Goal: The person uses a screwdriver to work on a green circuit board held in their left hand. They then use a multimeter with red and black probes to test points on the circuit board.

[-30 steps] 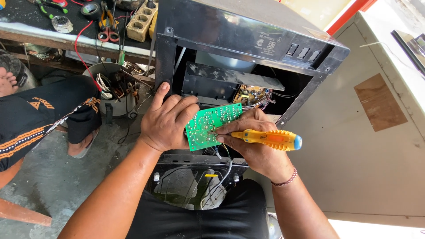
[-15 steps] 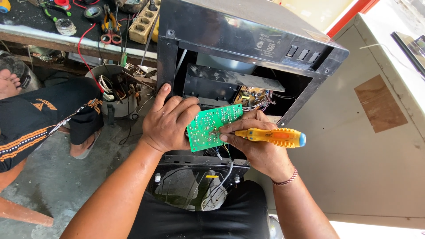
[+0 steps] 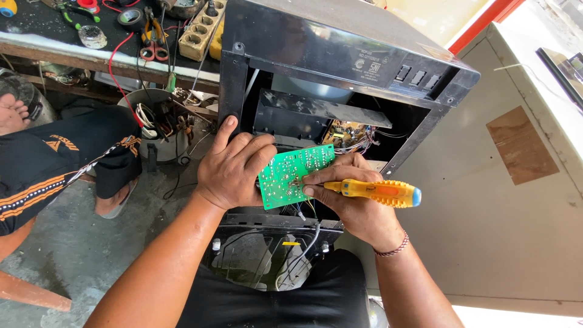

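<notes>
Your workbench [image 3: 91,56] along the upper left carries scattered gear: red-handled pliers [image 3: 150,44], a roll of black tape [image 3: 130,18], a beige socket strip [image 3: 202,29] and red wire [image 3: 118,58]. Your concrete floor [image 3: 73,249] below carries a grey bucket [image 3: 159,124] of wiring.

Bright daylight fills the scene, strongest at the right and lower right, where the pale cabinet [image 3: 522,200] washes out to near white along its edge. The glossy black casing [image 3: 340,54] carries soft grey reflections on its top, while its open interior falls into deep shadow. Focus is sharp in the middle; straight lines bow outward toward the corners from the wide lens.
</notes>
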